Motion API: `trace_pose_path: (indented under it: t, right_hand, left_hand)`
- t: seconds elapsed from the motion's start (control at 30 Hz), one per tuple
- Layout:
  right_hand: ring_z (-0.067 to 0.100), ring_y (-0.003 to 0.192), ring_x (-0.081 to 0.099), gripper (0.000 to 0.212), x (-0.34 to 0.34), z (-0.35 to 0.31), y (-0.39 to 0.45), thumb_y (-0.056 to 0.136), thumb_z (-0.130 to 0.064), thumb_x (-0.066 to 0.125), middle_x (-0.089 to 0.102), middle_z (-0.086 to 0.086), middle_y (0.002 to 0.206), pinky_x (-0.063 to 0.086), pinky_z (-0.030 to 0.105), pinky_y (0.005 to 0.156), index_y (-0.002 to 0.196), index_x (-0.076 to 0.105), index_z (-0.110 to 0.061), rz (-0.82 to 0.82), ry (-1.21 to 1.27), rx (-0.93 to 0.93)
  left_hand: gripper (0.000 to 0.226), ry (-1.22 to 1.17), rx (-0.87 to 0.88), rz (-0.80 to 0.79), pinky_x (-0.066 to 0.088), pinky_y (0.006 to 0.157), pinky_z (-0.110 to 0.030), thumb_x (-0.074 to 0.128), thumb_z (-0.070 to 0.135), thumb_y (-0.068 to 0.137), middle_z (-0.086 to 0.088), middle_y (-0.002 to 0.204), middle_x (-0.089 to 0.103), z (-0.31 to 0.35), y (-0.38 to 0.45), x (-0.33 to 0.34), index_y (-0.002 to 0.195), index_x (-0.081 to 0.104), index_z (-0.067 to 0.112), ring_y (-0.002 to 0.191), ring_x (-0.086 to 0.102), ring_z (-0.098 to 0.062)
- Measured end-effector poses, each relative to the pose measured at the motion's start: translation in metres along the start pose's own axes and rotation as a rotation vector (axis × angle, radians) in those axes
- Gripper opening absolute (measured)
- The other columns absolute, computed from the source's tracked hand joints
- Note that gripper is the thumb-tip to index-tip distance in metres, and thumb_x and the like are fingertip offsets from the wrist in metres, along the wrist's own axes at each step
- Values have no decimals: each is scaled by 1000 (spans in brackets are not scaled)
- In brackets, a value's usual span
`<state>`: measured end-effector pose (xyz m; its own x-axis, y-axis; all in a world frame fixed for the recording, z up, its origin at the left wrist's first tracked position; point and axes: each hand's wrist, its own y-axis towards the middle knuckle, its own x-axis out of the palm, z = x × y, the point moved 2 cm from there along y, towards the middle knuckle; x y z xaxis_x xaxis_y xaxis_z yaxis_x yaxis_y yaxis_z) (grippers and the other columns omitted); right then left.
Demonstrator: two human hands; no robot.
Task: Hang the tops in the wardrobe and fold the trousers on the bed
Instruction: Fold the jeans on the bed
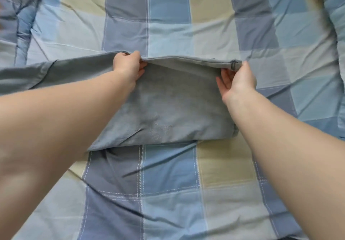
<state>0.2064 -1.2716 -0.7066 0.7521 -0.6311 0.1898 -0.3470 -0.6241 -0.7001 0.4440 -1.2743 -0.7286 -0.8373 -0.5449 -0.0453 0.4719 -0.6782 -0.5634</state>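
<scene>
**Both hands on the far edge of the grey trousers**

The left hand [129,66], a little left of the frame's centre, pinches the far edge of the grey trousers [168,109], thumb on top and fingers curled beneath the cloth. The right hand [237,77], to the right of centre, holds the same edge at its right end, thumb up by a belt loop [233,65] and fingers tucked under the fabric. Between the two hands the edge is lifted slightly off the layer below. Both bare forearms reach in from the lower corners of the frame.

The trousers lie across the middle of the frame on the bed [168,193], with a thick fold along their near side; the rest trails flat toward the left edge of the frame. The bed wears a checked cover in blue, grey and pale yellow, creased around the garment. A pillow [332,11] in the same check sits at the upper right.
</scene>
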Motion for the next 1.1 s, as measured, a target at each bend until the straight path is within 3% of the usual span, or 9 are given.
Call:
trace_pose_path:
  t: [0.13, 0.2, 0.27, 0.33, 0.47, 0.7, 0.8, 0.93, 1.1]
  right_hand:
    - [14, 103, 60, 21, 15, 9, 27, 97, -28, 44, 60, 0, 119, 44, 35, 91, 113, 55, -19, -131, -166, -23]
    - [11, 106, 55, 11, 9, 15, 33, 97, -34, 46, 55, -5, 128, 39, 35, 96, 105, 51, -27, -181, -323, -58]
    - [10, 99, 52, 12, -8, 25, 40, 96, -34, 48, 60, -6, 119, 39, 31, 93, 95, 57, -26, -140, -568, -150]
    - [15, 102, 54, 24, -38, 37, 45, 94, -34, 51, 63, -1, 115, 40, 25, 90, 107, 64, -19, -64, -931, -297]
    - [28, 117, 53, 46, -96, 65, 42, 88, -39, 59, 58, 11, 126, 41, 38, 101, 126, 56, -13, -18, -1248, -342]
    - [16, 89, 50, 33, -107, 65, 39, 87, -38, 63, 52, -11, 87, 33, 25, 75, 111, 47, -22, -64, -1142, -248]
    - [16, 92, 52, 33, -103, 52, 38, 87, -26, 67, 58, -2, 101, 37, 23, 77, 114, 49, -18, -130, -1058, -311]
    - [20, 102, 60, 36, -115, 32, 35, 83, -16, 72, 60, 13, 121, 49, 36, 97, 115, 55, -16, -86, -787, -353]
    - [10, 91, 58, 40, -127, 66, 23, 89, -8, 62, 58, 0, 109, 46, 29, 71, 122, 46, -23, 46, -249, 110]
  left_hand:
    - [31, 82, -4, -170, 45, 83, -27, 52, 27, 96, 1, 118, 60, -15, 17, 3, 125, 49, 17, 105, 60, -8]
    - [42, 222, 61, -204, 45, 91, -29, 56, 30, 94, -3, 128, 57, -31, 17, 1, 133, 47, 16, 112, 57, -13]
    - [41, 480, 206, -206, 44, 96, -24, 59, 27, 93, -5, 126, 59, -50, 7, -7, 132, 51, 15, 110, 57, -14]
    - [43, 788, 390, -275, 38, 100, -23, 60, 28, 92, -6, 127, 59, -74, -14, -20, 132, 53, 15, 116, 54, -16]
    - [70, 1416, 853, -496, 14, 116, -50, 63, 51, 83, -7, 152, 34, -125, -57, -51, 143, 40, 24, 142, 26, -27]
    - [87, 1744, 871, -547, 3, 111, -62, 58, 50, 80, -10, 160, 0, -152, -53, -51, 150, 7, 39, 147, -1, -32]
    - [89, 1727, 877, -559, 4, 111, -64, 57, 48, 78, -9, 160, 1, -150, -60, -49, 151, 8, 37, 147, 1, -33]
    - [89, 1621, 941, -586, 4, 111, -62, 60, 46, 77, -7, 160, 7, -143, -68, -41, 151, 13, 33, 147, 5, -30]
    - [83, 1815, 821, -591, -7, 112, -59, 49, 49, 85, -5, 160, -7, -160, -63, -42, 151, 0, 35, 146, -10, -27]
